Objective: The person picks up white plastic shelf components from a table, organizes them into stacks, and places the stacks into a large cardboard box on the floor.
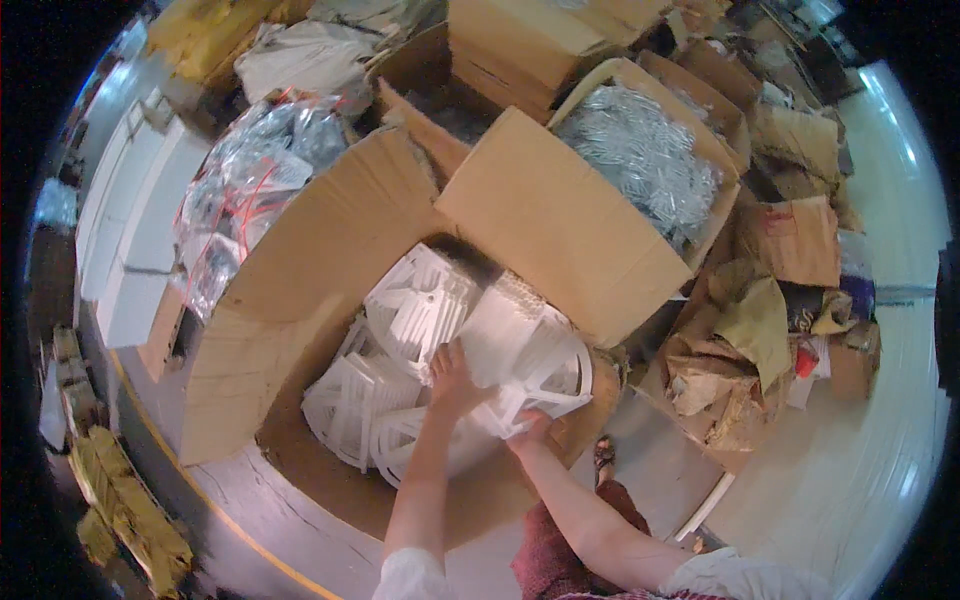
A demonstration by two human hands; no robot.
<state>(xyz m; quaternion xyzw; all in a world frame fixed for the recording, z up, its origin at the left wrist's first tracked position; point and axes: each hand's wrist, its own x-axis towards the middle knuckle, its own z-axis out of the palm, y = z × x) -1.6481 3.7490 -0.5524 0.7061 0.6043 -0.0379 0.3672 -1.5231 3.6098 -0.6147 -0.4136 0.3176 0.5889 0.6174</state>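
Several stacks of white plastic frames with curved edges and spoke-like ribs (pixel 415 305) fill a large open cardboard box (pixel 285 445) in front of me. My left hand (pixel 455 380) lies with its fingers stretched out against the stacks near the middle of the box. At the near right corner, my right hand (pixel 533 430) grips the edge of a white plastic frame (pixel 545 385) on top of its stack. Part of the right fingers is hidden by that frame. More white frames (pixel 365 390) stand packed on the left of the box.
Behind, a raised flap (pixel 570 230) adjoins a carton of clear plastic pieces (pixel 650 150). Clear bags with red ties (pixel 260 180) sit at the far left. Torn cardboard scraps (pixel 735 370) are heaped in a box on the right. Long white panels (pixel 145 220) stand at left.
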